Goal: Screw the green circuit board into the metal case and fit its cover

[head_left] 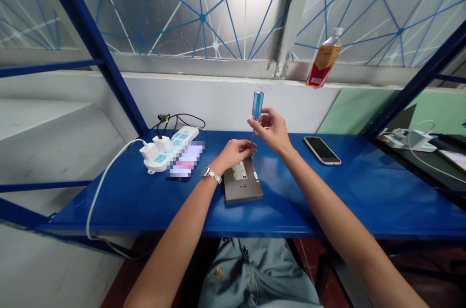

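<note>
A flat, grey-brown box (236, 192) lies on the blue surface (364, 196), right of the power strip (169, 153), its white label (239, 171) too small to read from here. The right hand (274, 129) pinches a clear, blue-tinted screwdriver (257, 103); the left hand (233, 154) curls at the box's far end, its grip unclear.

No legible text anywhere. Grey box (243, 191): white label (240, 171) on its upper face, fine print, too small to make out; smaller pale sticker (256, 176) near its right edge, same. Bottle (324, 58) on the ledge: yellow-orange over red label, pale patch low down, wording unreadable. Left phone (186, 160): screen lit but pixelated, content unreadable. Watch dial (204, 171): too small, no time readable.
</note>
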The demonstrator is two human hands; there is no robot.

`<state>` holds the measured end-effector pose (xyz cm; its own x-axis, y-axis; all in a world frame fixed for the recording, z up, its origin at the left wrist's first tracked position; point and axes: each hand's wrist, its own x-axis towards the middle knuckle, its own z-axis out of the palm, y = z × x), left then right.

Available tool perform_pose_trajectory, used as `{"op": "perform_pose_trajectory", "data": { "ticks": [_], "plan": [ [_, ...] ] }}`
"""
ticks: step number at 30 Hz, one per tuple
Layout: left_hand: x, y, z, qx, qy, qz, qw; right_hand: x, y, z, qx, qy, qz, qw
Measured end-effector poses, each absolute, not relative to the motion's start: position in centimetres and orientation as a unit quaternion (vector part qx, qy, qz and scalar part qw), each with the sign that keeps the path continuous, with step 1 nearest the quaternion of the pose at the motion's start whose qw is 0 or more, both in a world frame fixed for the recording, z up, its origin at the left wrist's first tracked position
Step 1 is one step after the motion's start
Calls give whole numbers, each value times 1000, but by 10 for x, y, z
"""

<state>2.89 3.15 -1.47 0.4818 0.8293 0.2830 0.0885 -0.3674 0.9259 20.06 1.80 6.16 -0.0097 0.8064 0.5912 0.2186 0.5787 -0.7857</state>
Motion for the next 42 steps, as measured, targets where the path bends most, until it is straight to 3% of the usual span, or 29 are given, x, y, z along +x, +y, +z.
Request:
{"op": "perform_pose_trajectory", "data": {
  "ticks": [6,23,28,33,38,42],
  "plan": [
    [29,35,-18,727,315,402,458,202,18,59,-358,-660,302,587],
    [30,36,-18,728,319,406,451,203,18,57,-351,-655,307,594],
    [29,38,-21,726,315,409,454,205,19,58,-324,-685,342,555],
    [30,36,-19,729,318,407,450,204,19,56,-348,-652,320,593],
    [30,37,-19,731,316,410,444,207,21,56,-327,-686,343,552],
    [29,37,-20,737,322,407,433,207,20,54,-347,-670,324,571]
  ]
}}
